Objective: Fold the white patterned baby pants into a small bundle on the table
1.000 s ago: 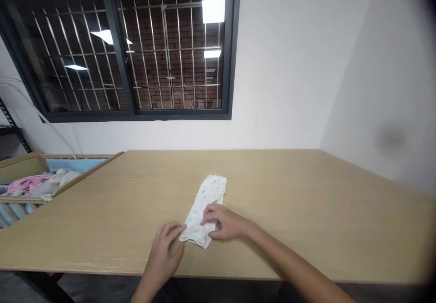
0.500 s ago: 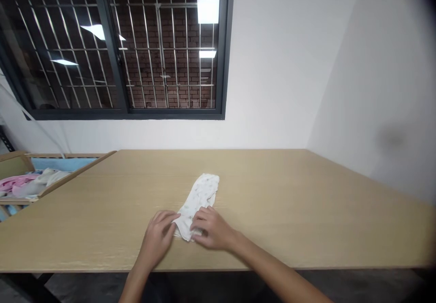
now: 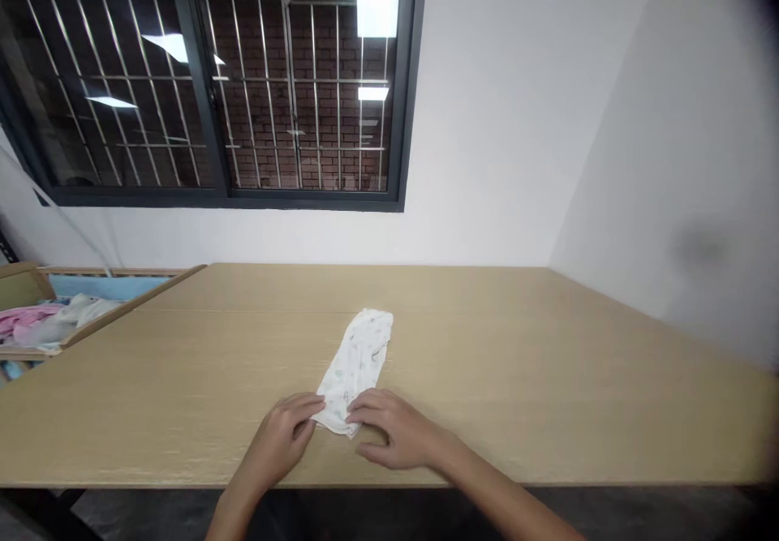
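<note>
A small white garment (image 3: 353, 362) with a faint scattered print, folded into a long narrow strip, lies slantwise on the wooden table. It looks like baby clothing; its exact kind is hidden by the folds. At its near left corner, my left hand (image 3: 286, 435) has fingertips on top and the thumb close below, pinching the edge. My right hand (image 3: 395, 427) rests its fingertips on the near right edge, fingers stretched out and the thumb apart from the cloth.
The wide wooden table (image 3: 517, 362) reaches to the white wall (image 3: 487, 119) under a barred window (image 3: 292, 95). On the left stands a wooden crib (image 3: 115, 322) with pink and white cloths (image 3: 61, 318) in it. The table's near edge runs just below my hands.
My right hand has shifted slightly toward me and right, its thumb coming away from the cloth. The garment's near end now lies flatter and more spread. My left hand has moved slightly nearer.
</note>
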Motion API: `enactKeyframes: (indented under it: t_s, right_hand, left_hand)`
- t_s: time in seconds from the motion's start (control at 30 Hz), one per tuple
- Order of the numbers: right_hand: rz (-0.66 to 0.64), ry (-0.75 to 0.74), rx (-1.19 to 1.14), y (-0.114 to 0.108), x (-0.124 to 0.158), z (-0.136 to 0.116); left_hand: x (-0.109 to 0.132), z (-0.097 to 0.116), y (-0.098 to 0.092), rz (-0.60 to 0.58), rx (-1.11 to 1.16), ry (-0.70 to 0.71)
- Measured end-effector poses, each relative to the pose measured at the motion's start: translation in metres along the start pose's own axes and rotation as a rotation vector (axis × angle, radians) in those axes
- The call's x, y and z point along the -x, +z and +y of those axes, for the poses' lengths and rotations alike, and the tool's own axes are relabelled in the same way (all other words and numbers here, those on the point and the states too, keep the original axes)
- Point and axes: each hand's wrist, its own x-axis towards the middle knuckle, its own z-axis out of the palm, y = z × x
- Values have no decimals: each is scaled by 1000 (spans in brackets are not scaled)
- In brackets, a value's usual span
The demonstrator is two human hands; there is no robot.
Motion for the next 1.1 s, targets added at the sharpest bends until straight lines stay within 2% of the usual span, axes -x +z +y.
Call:
enactKeyframes:
  t_s: [0.1,0.2,0.3,0.37,0.5,0.7,0.83,0.93,1.03,1.1]
  right_hand:
    - [-30,65,-14,-7,9,1]
    - [-42,99,-8,-21,25,-3]
    - [-52,138,-25,-31,46,-10]
    - [-45,157,-34,-34,59,-15]
    - [-50,152,-10,-35,76,-21]
    - [-61,149,-10,-38,76,-31]
    - [15,95,-130,-42,54,-42]
    - [-71,58,-204,-43,31,-43]
    - [-153,29,-202,-40,7,-27]
    - [-142,50,-168,-39,-9,-6]
  left_hand:
    - [3,17,3,14,-28,76]
    - [3,56,3,-49,-49,135]
    - [2,94,5,-35,-30,207]
    - [2,108,9,-10,-38,264]
    - [5,108,17,17,-109,381]
    - [13,98,23,65,-108,389]
    - [8,107,19,67,-153,379]
    - [0,117,16,36,-155,389]
    - [-8,120,13,-1,-179,464]
    - [-12,117,9,-18,-231,472]
